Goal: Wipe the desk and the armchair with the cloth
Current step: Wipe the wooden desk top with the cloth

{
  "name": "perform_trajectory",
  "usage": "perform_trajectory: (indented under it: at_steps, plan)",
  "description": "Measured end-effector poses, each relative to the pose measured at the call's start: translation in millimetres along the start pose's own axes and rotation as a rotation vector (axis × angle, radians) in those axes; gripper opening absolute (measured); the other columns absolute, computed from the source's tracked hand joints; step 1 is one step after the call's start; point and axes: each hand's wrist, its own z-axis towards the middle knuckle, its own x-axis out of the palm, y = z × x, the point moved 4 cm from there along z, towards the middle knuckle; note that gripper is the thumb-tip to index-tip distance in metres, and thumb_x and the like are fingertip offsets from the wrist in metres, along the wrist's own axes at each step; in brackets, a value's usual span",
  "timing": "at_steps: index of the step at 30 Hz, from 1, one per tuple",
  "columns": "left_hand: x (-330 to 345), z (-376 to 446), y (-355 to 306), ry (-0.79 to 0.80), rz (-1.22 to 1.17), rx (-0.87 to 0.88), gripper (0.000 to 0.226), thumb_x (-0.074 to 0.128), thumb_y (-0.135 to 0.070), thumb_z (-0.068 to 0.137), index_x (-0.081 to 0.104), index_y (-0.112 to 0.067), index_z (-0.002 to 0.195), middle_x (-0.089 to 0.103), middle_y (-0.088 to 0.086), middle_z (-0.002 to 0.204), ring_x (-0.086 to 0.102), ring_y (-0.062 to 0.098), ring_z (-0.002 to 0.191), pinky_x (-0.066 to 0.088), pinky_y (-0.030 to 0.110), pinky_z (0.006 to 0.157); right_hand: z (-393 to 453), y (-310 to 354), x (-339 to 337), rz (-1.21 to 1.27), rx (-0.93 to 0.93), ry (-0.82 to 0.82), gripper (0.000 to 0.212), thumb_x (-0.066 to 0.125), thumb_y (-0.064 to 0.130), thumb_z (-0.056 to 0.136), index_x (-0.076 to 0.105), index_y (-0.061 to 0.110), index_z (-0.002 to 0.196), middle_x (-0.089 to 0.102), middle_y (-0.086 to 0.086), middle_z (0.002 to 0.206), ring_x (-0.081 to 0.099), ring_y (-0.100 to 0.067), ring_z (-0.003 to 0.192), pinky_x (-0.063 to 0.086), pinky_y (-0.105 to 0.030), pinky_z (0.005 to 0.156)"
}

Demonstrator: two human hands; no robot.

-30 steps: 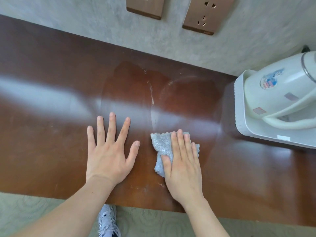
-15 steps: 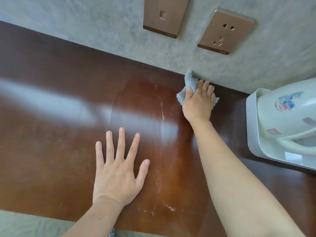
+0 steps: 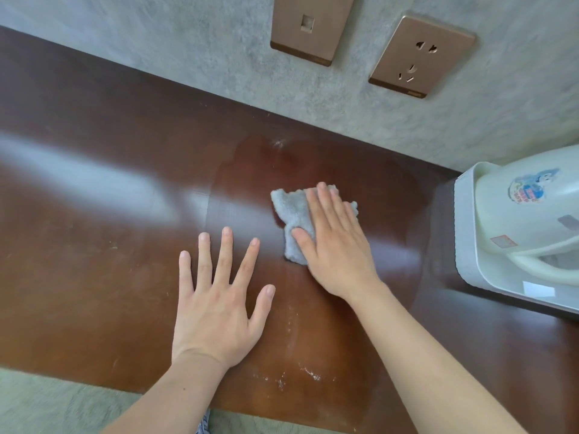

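The cloth point(image 3: 294, 220), grey and crumpled, lies flat on the desk point(image 3: 94, 245) near the middle of the view, about midway between the near edge and the wall point(image 3: 188, 51). The right hand point(image 3: 336, 242) lies directly on top of it, fingers straight and together, palm down, pressing it to the wood; nothing is gripped. The cloth shows out from under the hand on the left and far sides, so its bulk lies toward the left of the palm. Its long axis runs roughly near-to-far, in line with the fingers. The left hand point(image 3: 219, 305) rests flat on the desk just left of and nearer than the cloth, fingers spread wide, holding nothing; it appears to brace. White smears point(image 3: 308, 374) sit close to the near edge, nearer than the cloth and between the two forearms. Judgement: the next stroke likely pulls toward that near edge, and the right hand is the one placed for it. A white kettle point(image 3: 529, 220) on its tray point(image 3: 466, 245) stands at the right, well apart from the cloth. Two wall plates point(image 3: 313, 29) sit above the far edge. The armchair is not in view.
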Motion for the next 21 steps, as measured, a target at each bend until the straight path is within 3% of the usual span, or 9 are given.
perform_trajectory:
  at_steps: [4,8,13,17,19,21]
  plan:
    - [1,0,0,0.007,-0.005,-0.004,0.071,0.016,-0.063,0.101,0.027,-0.026,0.16,0.02,0.015,0.167,0.011,0.043,0.154,0.018,0.066,0.119,37,-32,-10,0.02,0.195,-0.053,0.069,0.018,0.052,0.104,0.009,0.012,0.16,0.005,-0.009,0.168,0.001,-0.023,0.155,0.001,-0.039,0.126]
    - [1,0,-2,0.006,0.004,-0.005,0.071,0.019,-0.062,0.101,0.028,-0.026,0.16,0.02,0.016,0.167,0.011,0.044,0.154,0.018,0.066,0.119,96,-17,-12,0.069,0.398,-0.06,0.07,0.018,0.05,0.105,0.005,0.006,0.159,0.0,-0.014,0.168,-0.004,-0.028,0.155,-0.002,-0.044,0.125]
    - [2,2,-1,0.015,0.007,-0.013,0.071,0.015,-0.063,0.101,0.028,-0.026,0.16,0.02,0.015,0.167,0.012,0.043,0.154,0.02,0.066,0.119,142,41,-16,0.091,0.098,-0.049,0.064,0.019,0.046,0.107,0.011,0.011,0.159,0.006,-0.008,0.169,0.0,-0.024,0.155,-0.001,-0.042,0.125]
    - [1,1,-2,0.008,0.018,-0.011,0.072,0.014,-0.065,0.1,0.027,-0.028,0.16,0.019,0.014,0.167,0.011,0.042,0.154,0.02,0.065,0.119,126,42,-16,0.076,-0.191,-0.003,0.064,0.025,0.048,0.106,0.013,0.015,0.16,0.007,-0.003,0.169,-0.002,-0.018,0.155,-0.004,-0.037,0.125]
    - [1,1,-2,0.008,0.02,-0.012,0.073,0.015,-0.066,0.1,0.027,-0.028,0.16,0.019,0.014,0.167,0.011,0.042,0.155,0.019,0.066,0.119,106,22,-17,0.064,-0.233,0.012,0.064,0.026,0.05,0.105,0.013,0.018,0.16,0.007,-0.001,0.169,-0.002,-0.015,0.155,-0.003,-0.035,0.126]
    - [1,1,-2,0.01,0.019,-0.006,0.073,0.016,-0.066,0.099,0.026,-0.027,0.16,0.018,0.014,0.167,0.01,0.042,0.155,0.018,0.066,0.119,87,-6,-19,0.064,-0.155,0.002,0.065,0.025,0.051,0.105,0.013,0.019,0.16,0.007,-0.001,0.169,0.0,-0.016,0.155,-0.002,-0.034,0.126]
